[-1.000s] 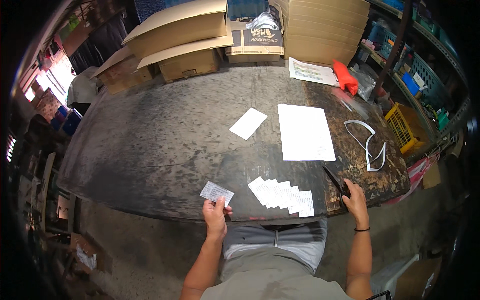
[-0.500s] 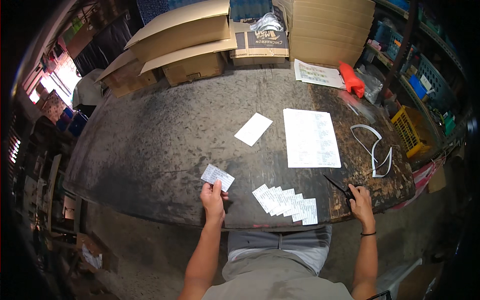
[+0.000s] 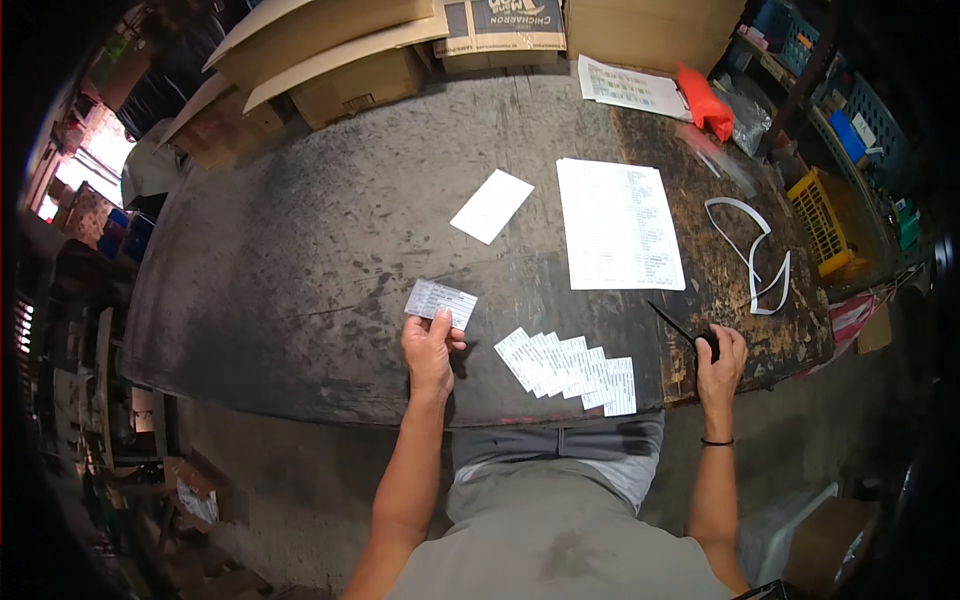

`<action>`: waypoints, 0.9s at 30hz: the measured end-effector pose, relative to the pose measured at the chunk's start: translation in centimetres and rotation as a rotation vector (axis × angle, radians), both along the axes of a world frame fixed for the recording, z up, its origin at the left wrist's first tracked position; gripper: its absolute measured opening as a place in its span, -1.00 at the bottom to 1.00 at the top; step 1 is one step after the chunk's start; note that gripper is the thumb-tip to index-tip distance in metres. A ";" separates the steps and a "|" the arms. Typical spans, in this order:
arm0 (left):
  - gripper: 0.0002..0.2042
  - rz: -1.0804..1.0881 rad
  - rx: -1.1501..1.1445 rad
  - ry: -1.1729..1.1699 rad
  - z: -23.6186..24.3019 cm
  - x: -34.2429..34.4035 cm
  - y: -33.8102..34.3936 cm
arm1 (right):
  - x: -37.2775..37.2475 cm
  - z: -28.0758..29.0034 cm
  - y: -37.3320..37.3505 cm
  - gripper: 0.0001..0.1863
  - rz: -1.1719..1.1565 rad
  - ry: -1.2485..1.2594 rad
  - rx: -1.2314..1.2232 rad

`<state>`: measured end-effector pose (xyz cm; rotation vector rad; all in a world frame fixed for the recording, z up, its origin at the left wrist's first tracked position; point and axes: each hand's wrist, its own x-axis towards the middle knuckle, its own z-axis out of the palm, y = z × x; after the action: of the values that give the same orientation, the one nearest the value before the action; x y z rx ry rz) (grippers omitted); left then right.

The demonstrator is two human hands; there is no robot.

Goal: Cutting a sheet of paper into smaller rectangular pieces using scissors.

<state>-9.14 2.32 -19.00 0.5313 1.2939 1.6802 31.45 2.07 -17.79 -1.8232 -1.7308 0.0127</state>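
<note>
Head view: left fingers [image 3: 441, 323] pinch a card [image 3: 430, 295], now farther over the table [image 3: 290, 280]; right fingers [image 3: 737, 346] seemingly grip scissors [image 3: 684, 331].

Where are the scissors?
Head view, right of centre: the scissors are at the right hand, just below the large printed sheet, right of the fanned slips.

Broad grey-brown bench [image 3: 300, 250]: worn wood by its look, matt, scuffed and blotchy — rougher, patchier at the right end. Small white printed rectangular slip [image 3: 436, 297]: thin paper, flat. Fanned row of white printed slips [image 3: 565, 368]: same matt paper. Slender black scissors [image 3: 670, 320]: dark, smooth blades — metal or coated, cannot tell. Bright red-orange crumpled pouch [image 3: 705, 103]: plastic-looking, creased. Brown box [image 3: 355, 85]: matt cardboard. Yellow lattice crate [image 3: 820, 225]: hard plastic. Grey shirt [image 3: 560, 520]: soft matt cloth.
</note>
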 end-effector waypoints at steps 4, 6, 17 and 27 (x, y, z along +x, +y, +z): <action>-0.85 -0.022 -0.015 -0.041 -1.0 0.2 -1.8 | -6.9 2.2 0.2 -0.82 0.322 0.330 -0.064; -0.85 -0.026 -0.023 -0.047 -0.9 0.3 -2.8 | -11.0 2.4 0.2 -0.79 0.561 0.330 -0.213; -0.88 0.001 0.000 0.072 -0.6 0.4 -7.3 | -22.0 0.8 5.9 -0.54 0.731 -0.049 -0.648; -0.85 -0.076 -0.007 0.007 -1.9 0.5 -7.8 | -23.0 -0.4 6.7 -0.79 0.885 0.030 -0.641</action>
<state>-8.61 -5.51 -20.95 0.5754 1.2690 1.6117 8.48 8.80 -18.22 -1.2336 -2.5533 1.0391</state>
